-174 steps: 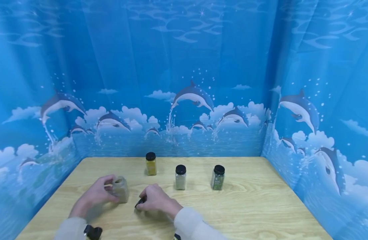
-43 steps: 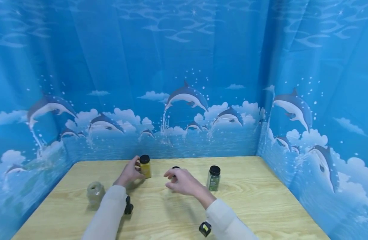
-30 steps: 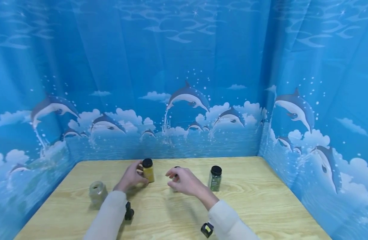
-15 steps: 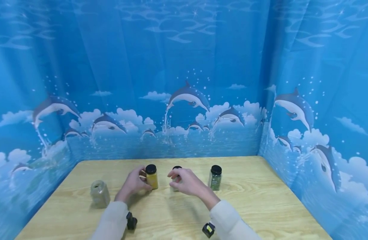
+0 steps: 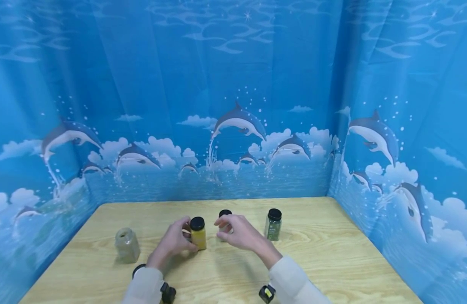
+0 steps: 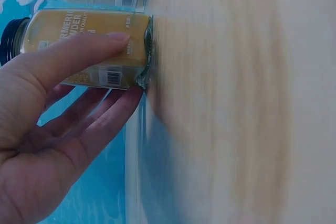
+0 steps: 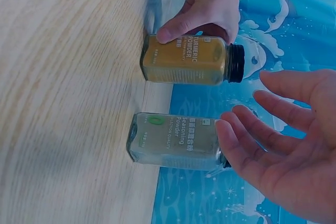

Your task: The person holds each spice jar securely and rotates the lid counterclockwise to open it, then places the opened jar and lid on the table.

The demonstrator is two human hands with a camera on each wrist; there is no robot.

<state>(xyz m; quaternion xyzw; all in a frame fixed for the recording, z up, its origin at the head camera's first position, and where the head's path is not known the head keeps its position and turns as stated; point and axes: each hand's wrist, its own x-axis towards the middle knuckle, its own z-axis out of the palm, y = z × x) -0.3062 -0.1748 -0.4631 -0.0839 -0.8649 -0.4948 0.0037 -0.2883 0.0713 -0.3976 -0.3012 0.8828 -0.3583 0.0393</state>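
Observation:
My left hand (image 5: 175, 240) grips the turmeric powder jar (image 7: 191, 59) between thumb and fingers. The jar is upright, yellow-filled and black-capped, its base at or just over the tabletop; I cannot tell which. My right hand (image 5: 238, 231) hovers at the black-capped seasoning powder jar (image 7: 176, 139), fingers loosely bent and partly in front of its lid. In the right wrist view those fingers (image 7: 247, 135) are spread, not closed round the jar; contact is unclear. To the left stands an uncapped, pale glass jar (image 5: 127, 245). A black lid (image 5: 138, 269) shows partly beside my left sleeve.
A black-capped jar with green contents (image 5: 273, 224) stands to the right of my right hand. The wooden tabletop (image 5: 324, 261) ends at a blue dolphin-print curtain (image 5: 233, 181) at the back and sides.
Earlier my left hand was at the uncapped jar while my right held a black lid. Since then, my left hand has brought the turmeric jar forward and rightward; my right hand has stayed nearly still lately.

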